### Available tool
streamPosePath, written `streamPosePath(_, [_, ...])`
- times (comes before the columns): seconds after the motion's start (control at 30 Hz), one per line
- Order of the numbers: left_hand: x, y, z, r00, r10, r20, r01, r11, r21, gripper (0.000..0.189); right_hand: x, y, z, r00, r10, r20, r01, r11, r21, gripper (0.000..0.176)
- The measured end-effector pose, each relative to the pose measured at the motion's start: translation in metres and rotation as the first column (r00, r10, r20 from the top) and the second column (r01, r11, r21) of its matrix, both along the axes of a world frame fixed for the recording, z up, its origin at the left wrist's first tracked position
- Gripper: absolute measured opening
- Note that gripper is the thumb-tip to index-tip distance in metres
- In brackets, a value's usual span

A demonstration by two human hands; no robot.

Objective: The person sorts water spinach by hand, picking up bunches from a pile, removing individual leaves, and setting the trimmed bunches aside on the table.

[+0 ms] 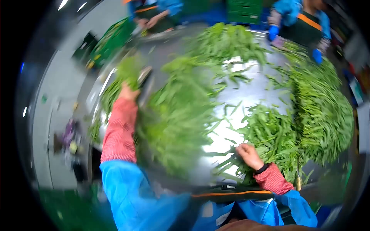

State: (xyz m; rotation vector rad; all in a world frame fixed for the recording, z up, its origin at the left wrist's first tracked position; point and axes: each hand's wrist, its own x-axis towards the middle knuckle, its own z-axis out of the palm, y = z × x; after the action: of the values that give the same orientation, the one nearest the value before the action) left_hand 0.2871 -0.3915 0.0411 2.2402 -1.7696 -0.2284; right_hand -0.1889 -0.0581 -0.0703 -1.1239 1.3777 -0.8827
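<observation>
My left hand (129, 92), blurred by motion, is stretched out to the far left of the metal table (156, 48). It is closed round a bunch of leafy greens (130, 70), whose leaves stick up past the fingers. Beside that bunch is a dark, pale-edged thing (145, 75) that I cannot make out. My right hand (249, 155) is low over the table's near side, fingers curled together. Long narrow leaves lie against it, next to a pile of greens (269, 131); what its fingers hold, if anything, is hidden. A large blurred heap of greens (181, 123) lies between my hands.
More greens (227, 42) are heaped at the back, with a tall stack (323, 104) along the right. A slim yellowish handle (299, 182) shows at the near right edge. Two people in blue sleeves stand across the table. Green crates (243, 11) are behind them.
</observation>
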Motion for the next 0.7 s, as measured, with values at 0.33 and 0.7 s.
streamPosePath(0.33, [-0.029, -0.094, -0.152, 0.975, 0.193, 0.112, -0.22, 0.915, 0.339, 0.118, -0.001, -0.02, -0.01, 0.978, -0.11, -0.178, 0.106, 0.994, -0.033, 0.025])
streamPosePath(0.7, [-0.097, -0.021, -0.085, 0.963, -0.165, 0.215, 0.188, 0.978, -0.094, 0.072, -0.007, -0.014, -0.006, 0.922, 0.001, -0.388, -0.077, 0.981, -0.18, 0.02])
